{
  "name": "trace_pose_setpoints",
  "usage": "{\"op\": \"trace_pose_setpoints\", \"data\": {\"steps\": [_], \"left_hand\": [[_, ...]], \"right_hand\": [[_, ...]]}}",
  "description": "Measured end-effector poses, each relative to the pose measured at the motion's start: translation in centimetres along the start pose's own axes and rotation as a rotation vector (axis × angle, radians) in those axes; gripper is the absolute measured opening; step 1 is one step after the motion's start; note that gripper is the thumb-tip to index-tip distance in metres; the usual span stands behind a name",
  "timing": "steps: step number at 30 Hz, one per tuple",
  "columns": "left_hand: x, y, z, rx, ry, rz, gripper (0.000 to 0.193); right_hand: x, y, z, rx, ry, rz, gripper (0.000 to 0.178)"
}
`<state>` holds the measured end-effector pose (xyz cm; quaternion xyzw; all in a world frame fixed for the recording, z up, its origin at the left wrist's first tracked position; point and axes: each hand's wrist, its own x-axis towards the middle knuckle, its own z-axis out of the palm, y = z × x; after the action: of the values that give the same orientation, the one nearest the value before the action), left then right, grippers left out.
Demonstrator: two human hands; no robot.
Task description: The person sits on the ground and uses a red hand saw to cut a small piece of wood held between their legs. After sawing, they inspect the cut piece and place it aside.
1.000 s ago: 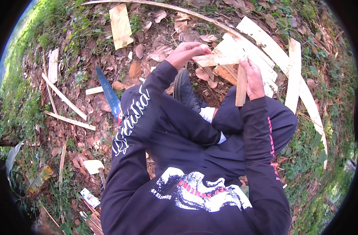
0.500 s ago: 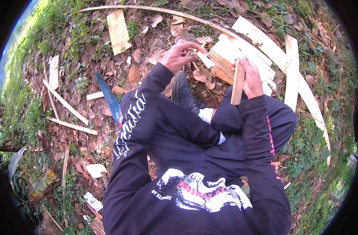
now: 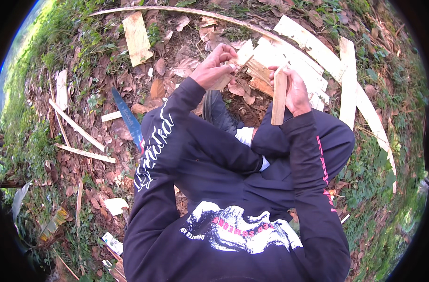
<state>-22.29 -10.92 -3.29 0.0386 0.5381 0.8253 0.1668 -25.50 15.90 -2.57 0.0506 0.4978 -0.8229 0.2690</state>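
My left hand [image 3: 214, 68] pinches a small pale piece of wood [image 3: 244, 53] between thumb and fingertips, above the leafy ground and the stacked boards. My right hand [image 3: 296, 92] is wrapped round a short, flat-sided wooden stick [image 3: 280, 97], whose lower end points toward me. Its upper end is partly covered by my fingers and thumb. The two held pieces are apart. Just beyond my hands lies a stack of pale boards [image 3: 289, 58], bright in the sunlight, with rough brown edges on the near side.
A long thin strip [image 3: 195, 14] curves past the stack. At right, a board [image 3: 347, 84] crosses a longer plank [image 3: 372, 117]. A blue saw blade [image 3: 126, 115] lies left of my knee. More offcuts [image 3: 137, 40] lie among leaves. My dark shoe [image 3: 219, 113] is below my left hand.
My left hand has turned the small wood piece, so a broader face of it now shows. My right hand has shifted slightly left with the wooden stick. The view has moved a little.
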Motion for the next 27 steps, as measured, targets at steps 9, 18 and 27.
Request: {"op": "trace_pose_setpoints", "data": {"steps": [9,18,27], "left_hand": [[0.0,0.2,1.1,0.451,-0.004,-0.021,0.04],[0.3,-0.5,1.3,0.56,-0.062,-0.067,0.043],[0.4,-0.6,1.4,0.637,-0.058,-0.102,0.043]], "right_hand": [[0.3,0.6,0.2,-0.397,0.049,-0.112,0.03],[0.3,0.6,0.4,-0.477,0.039,-0.116,0.029],[0.4,0.5,0.3,-0.48,0.04,-0.137,0.029]]}}
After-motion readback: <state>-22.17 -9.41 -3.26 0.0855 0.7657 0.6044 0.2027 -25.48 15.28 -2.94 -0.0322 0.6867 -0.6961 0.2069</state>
